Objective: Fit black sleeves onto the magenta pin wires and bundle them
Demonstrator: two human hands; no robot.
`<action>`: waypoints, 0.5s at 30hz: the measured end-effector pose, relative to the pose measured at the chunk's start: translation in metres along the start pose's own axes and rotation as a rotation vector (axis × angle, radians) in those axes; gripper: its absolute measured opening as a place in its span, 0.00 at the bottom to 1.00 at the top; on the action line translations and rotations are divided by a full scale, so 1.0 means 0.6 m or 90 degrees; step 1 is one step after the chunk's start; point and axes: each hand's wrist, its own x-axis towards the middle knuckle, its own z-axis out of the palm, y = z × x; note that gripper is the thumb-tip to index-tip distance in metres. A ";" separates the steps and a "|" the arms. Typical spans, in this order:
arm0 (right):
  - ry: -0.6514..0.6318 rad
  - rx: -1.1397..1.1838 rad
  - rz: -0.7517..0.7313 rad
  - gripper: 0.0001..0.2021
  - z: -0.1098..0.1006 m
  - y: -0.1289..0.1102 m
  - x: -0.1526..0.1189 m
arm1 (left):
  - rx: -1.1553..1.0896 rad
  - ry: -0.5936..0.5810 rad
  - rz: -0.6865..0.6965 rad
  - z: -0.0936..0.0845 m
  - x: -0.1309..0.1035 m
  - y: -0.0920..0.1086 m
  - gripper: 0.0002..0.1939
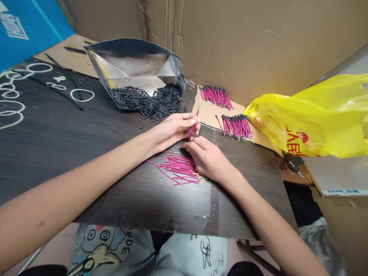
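My left hand [178,128] is closed on a few short pink wires [192,131], which stick up between thumb and fingers. Just below it, my right hand [205,155] has its fingers pinched together near the lower ends of those wires; what lies in the pinch is hidden. Under the hands a loose pile of pink wires [179,168] with bare metal tips lies on the dark table [126,199]. Beyond my left hand, many short black tubes [161,103] spill from an open silver-lined bag [135,63].
Two bundles of pink wires with black ends, a rear bundle [217,97] and a front bundle [237,126], lie on cardboard [208,115]. A yellow plastic bag [310,115] is at the right. White cord loops [82,95] and black tubing lie left. A cardboard wall [230,42] stands behind.
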 end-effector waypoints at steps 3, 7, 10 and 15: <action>0.009 0.004 -0.004 0.11 0.001 -0.003 -0.002 | 0.030 0.016 0.007 0.003 -0.001 0.003 0.07; 0.051 0.041 0.022 0.10 0.003 -0.005 -0.004 | 0.097 0.044 0.021 0.004 -0.003 0.006 0.09; 0.083 0.078 0.046 0.10 0.004 -0.004 -0.004 | 0.149 0.046 0.019 0.002 -0.004 0.005 0.09; 0.106 0.125 0.053 0.10 0.003 -0.004 -0.002 | 0.192 0.042 0.023 0.001 -0.006 0.004 0.11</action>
